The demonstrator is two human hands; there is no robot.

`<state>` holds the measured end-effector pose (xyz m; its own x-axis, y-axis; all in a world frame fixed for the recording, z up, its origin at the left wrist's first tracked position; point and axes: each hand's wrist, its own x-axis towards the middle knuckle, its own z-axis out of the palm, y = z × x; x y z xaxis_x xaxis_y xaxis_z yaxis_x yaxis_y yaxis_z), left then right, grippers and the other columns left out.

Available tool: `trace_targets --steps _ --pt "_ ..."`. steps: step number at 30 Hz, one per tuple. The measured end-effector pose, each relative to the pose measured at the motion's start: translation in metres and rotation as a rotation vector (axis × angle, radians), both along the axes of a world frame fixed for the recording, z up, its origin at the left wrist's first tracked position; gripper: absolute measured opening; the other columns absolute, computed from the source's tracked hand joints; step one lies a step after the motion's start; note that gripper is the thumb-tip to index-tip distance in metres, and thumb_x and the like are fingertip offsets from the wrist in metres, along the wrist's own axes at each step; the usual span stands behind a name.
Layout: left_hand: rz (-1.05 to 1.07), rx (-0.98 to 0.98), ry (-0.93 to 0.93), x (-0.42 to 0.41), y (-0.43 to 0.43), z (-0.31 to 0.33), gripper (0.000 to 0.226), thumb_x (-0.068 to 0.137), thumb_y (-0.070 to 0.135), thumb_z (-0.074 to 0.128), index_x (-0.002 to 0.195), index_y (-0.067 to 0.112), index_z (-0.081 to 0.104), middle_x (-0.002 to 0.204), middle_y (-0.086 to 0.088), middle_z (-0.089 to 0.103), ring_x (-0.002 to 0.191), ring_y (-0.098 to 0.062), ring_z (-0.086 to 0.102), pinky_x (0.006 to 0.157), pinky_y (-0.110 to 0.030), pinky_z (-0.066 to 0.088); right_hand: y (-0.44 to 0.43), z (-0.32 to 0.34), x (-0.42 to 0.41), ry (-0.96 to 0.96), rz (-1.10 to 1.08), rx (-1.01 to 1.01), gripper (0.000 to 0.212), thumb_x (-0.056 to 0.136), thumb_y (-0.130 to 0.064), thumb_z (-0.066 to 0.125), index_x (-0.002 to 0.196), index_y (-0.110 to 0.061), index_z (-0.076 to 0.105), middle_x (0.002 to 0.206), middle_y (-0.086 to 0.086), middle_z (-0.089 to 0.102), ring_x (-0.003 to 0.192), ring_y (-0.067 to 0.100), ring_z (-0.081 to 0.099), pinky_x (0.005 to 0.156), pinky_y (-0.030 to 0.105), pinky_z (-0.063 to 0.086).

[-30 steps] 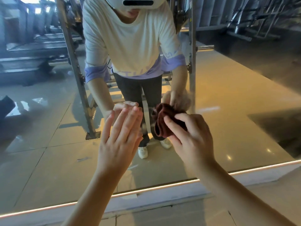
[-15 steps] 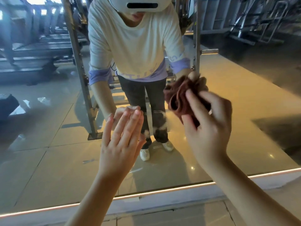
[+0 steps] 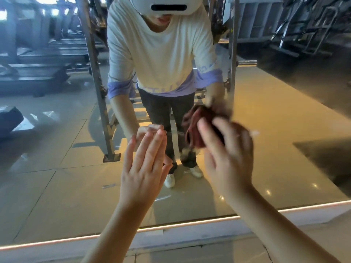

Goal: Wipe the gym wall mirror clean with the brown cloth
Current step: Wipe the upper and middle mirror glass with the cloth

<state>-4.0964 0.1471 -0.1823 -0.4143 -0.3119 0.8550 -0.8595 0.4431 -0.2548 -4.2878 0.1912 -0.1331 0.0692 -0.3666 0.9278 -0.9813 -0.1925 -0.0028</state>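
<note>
Brown cloth (image 3: 195, 130), soft and bunched in folds, is gripped under the curled fingers (image 3: 208, 135) of the blurred right hand (image 3: 229, 160), against the glossy mirror (image 3: 57, 186). Left hand (image 3: 144, 168) lies flat, digits straight and together, tips touching the glass just beside the cloth.

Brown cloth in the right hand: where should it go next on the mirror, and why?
Probably a sweep straight down. The right hand grips the bunched brown cloth against the mirror, and pale streaks show lower on the glass, between the two forearms. The left hand only rests its straight fingers on the glass, so it seems to be clear of that path.
</note>
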Motion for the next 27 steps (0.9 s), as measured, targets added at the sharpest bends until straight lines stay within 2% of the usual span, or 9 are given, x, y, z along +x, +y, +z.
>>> trace_targets --steps 3,7,9,14,19,20,24,25,27 --pt "-0.021 -0.016 0.005 0.0 0.0 0.001 0.076 0.089 0.027 0.076 0.149 0.003 0.036 0.155 -0.012 0.034 0.143 -0.028 0.034 0.12 -0.048 0.026 0.011 -0.017 -0.009 0.268 0.069 0.157 0.037 0.103 -0.011 0.036 0.12 -0.017 0.069 0.115 0.009 0.066 0.099 0.029 0.052 0.083 0.043 0.046" --pt "-0.014 -0.008 0.033 -0.003 0.001 0.0 0.071 0.089 0.022 0.073 0.148 0.003 0.038 0.155 -0.012 0.034 0.143 -0.028 0.034 0.122 -0.047 0.024 0.01 0.013 -0.027 -0.023 -0.027 0.019 0.032 0.094 -0.005 0.051 0.119 -0.009 0.069 0.112 0.016 0.065 0.096 0.035 0.055 0.083 0.04 0.042" --pt "-0.001 0.003 0.053 -0.006 0.004 0.0 0.071 0.088 0.019 0.074 0.148 0.002 0.039 0.156 -0.012 0.033 0.145 -0.028 0.032 0.122 -0.048 0.023 0.005 0.016 -0.017 -0.136 -0.024 -0.035 0.033 0.096 -0.007 0.047 0.122 -0.008 0.068 0.116 0.017 0.063 0.099 0.037 0.055 0.087 0.04 0.042" --pt "0.041 0.081 0.04 -0.012 0.01 -0.002 0.086 0.08 0.03 0.083 0.147 -0.001 0.039 0.156 -0.016 0.03 0.144 -0.033 0.03 0.119 -0.055 0.027 0.008 -0.003 -0.014 0.203 0.087 0.109 0.036 0.101 -0.013 0.039 0.117 -0.015 0.071 0.111 0.011 0.068 0.101 0.029 0.052 0.084 0.042 0.043" --pt "0.055 0.077 0.089 -0.02 0.011 -0.002 0.09 0.08 0.032 0.084 0.147 -0.002 0.034 0.154 -0.018 0.031 0.143 -0.036 0.031 0.121 -0.054 0.023 0.018 -0.008 -0.03 -0.414 -0.042 0.015 0.034 0.081 -0.012 0.064 0.115 -0.009 0.064 0.112 0.017 0.062 0.102 0.027 0.051 0.08 0.036 0.044" --pt "0.054 0.072 0.094 -0.021 0.01 -0.002 0.089 0.082 0.031 0.084 0.148 -0.002 0.033 0.154 -0.018 0.031 0.143 -0.036 0.031 0.121 -0.054 0.023 0.019 -0.014 -0.023 -0.42 -0.037 0.049 0.033 0.079 -0.011 0.065 0.113 -0.007 0.064 0.112 0.018 0.062 0.101 0.026 0.05 0.078 0.034 0.045" --pt "0.052 0.056 0.089 -0.021 0.011 -0.005 0.083 0.086 0.032 0.08 0.147 -0.003 0.034 0.155 -0.018 0.03 0.144 -0.036 0.031 0.122 -0.052 0.021 0.019 -0.028 -0.022 -0.054 0.096 0.195 0.033 0.08 -0.013 0.059 0.112 -0.008 0.068 0.106 0.014 0.064 0.093 0.026 0.053 0.077 0.033 0.046" --pt "0.052 0.055 0.091 -0.021 0.011 -0.006 0.083 0.086 0.032 0.079 0.147 -0.002 0.035 0.154 -0.019 0.031 0.143 -0.037 0.032 0.123 -0.051 0.019 0.019 -0.028 -0.029 -0.078 0.071 0.175 0.034 0.08 -0.013 0.058 0.113 -0.01 0.066 0.107 0.014 0.064 0.093 0.028 0.054 0.078 0.035 0.045" --pt "0.04 0.06 0.105 -0.021 0.01 -0.008 0.081 0.086 0.031 0.078 0.146 -0.002 0.035 0.154 -0.019 0.032 0.143 -0.037 0.032 0.124 -0.049 0.016 0.021 -0.031 -0.042 -0.341 -0.036 0.095 0.035 0.08 -0.011 0.063 0.115 -0.01 0.059 0.111 0.016 0.062 0.099 0.029 0.054 0.081 0.034 0.043"
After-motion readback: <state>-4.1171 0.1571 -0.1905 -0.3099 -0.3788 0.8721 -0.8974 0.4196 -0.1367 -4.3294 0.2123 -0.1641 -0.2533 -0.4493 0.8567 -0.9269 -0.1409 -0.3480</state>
